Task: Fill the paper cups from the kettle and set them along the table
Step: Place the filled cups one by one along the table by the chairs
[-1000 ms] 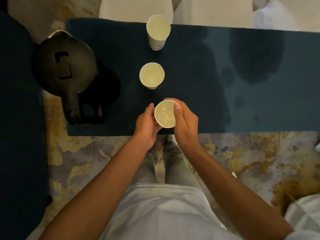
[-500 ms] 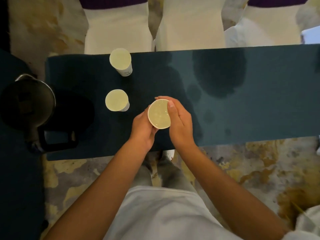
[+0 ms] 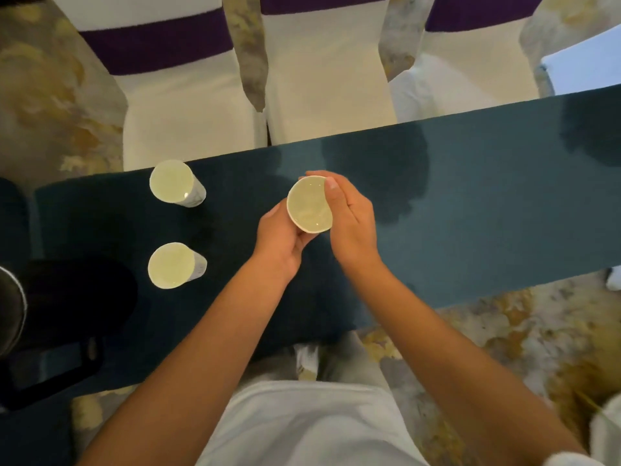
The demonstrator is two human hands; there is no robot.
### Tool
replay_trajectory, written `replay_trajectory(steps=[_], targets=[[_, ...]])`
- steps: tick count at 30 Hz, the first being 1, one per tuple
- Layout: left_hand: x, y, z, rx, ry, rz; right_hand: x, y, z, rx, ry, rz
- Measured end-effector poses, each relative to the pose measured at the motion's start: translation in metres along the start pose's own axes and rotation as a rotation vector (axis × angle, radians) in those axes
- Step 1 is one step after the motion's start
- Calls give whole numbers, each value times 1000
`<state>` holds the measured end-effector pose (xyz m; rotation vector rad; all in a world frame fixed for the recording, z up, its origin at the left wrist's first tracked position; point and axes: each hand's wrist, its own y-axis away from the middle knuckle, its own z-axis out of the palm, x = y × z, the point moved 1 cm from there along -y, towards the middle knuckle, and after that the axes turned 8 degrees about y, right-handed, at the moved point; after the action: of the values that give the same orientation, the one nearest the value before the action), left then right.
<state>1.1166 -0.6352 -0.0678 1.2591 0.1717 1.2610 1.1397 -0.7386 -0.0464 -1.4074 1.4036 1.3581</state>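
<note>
A filled white paper cup is held over the middle of the dark blue table, gripped from both sides. My left hand wraps its near left side and my right hand covers its right side, thumb on the rim. Two more filled paper cups stand on the table to the left: one at the far edge, one nearer. The black kettle sits at the far left, partly cut off by the frame edge, its handle pointing toward me.
Three white-covered chairs with purple bands, the middle one directly opposite, stand along the table's far side. Dark damp patches mark the tablecloth right of the held cup. Patterned carpet lies below the near edge.
Both hands have carried the cup to the right along the table and farther from me. The view has shifted right, so the kettle and the two standing cups now sit farther left.
</note>
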Motion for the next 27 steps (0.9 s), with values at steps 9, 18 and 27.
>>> replay_trajectory(steps=[9, 18, 27], targets=[[-5, -40, 62, 7, -52, 36, 10, -64, -44, 28, 6, 1], [-44, -84, 142, 74, -41, 16, 32, -124, -120, -40, 73, 44], [-69, -125, 199, 93, -102, -6, 58, -171, -175, -11, 60, 87]])
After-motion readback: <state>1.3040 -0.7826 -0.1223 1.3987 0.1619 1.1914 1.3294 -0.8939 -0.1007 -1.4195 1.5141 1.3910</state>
